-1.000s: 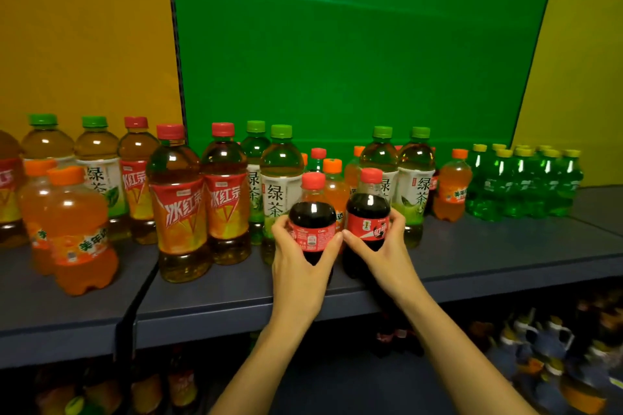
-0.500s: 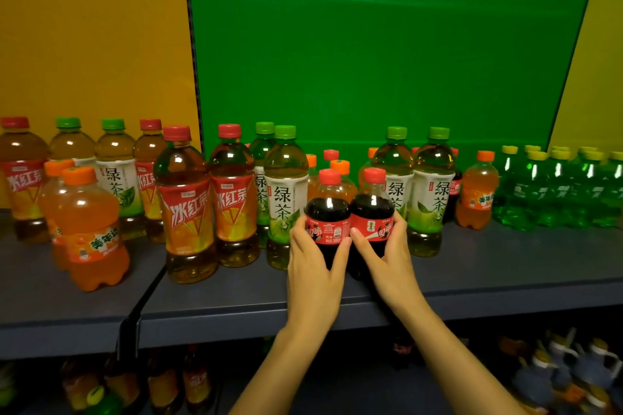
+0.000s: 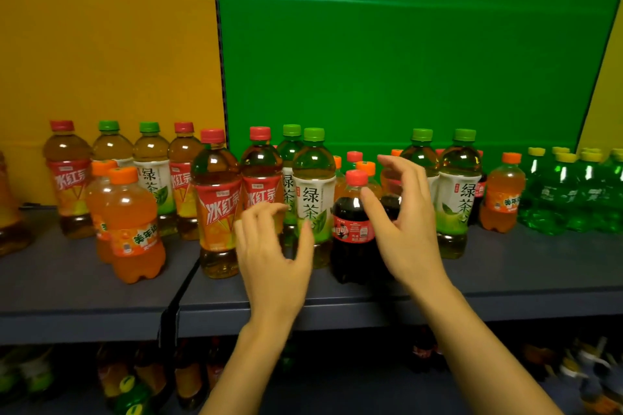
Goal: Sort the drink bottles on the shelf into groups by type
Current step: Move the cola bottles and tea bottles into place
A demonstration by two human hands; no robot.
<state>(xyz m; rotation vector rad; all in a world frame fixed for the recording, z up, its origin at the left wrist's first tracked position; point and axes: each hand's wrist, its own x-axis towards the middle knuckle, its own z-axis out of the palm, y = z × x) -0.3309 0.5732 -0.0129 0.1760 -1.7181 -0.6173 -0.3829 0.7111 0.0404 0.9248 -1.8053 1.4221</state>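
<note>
left hand (image 3: 273,259) hovers over the front of the shelf (image 3: 505,280), fingers loosely curled & apart, holding nothing. its fingertips sit in front of a red-label tea bottle (image 3: 261,185) & a green tea bottle (image 3: 313,199); can't tell if they touch. right hand (image 3: 408,232) is raised beside it, fingers spread & bent, thumb just by the shoulder of a cola bottle (image 3: 352,232), no grip visible. that cola bottle stands upright near the shelf's front edge, red cap on, btwn the two hands. a second cola bottle (image 3: 391,207) stands just to its right, mostly hidden behind the right hand.

rest of shelf: a second red-label tea bottle (image 3: 217,209) just left of the left hand, w/ more red-label & green teas mixed at back left. orange soda bottles (image 3: 135,229) stand at front left. a green tea pair (image 3: 458,192) stands right of the right hand, then a small orange soda bottle (image 3: 502,199), then green soda bottles (image 3: 566,199) w/ yellow caps clustered far right. backdrop: yellow panel (image 3: 101,44) left, green panel (image 3: 404,44) right. bottles on the level below are too blurry to tell.
</note>
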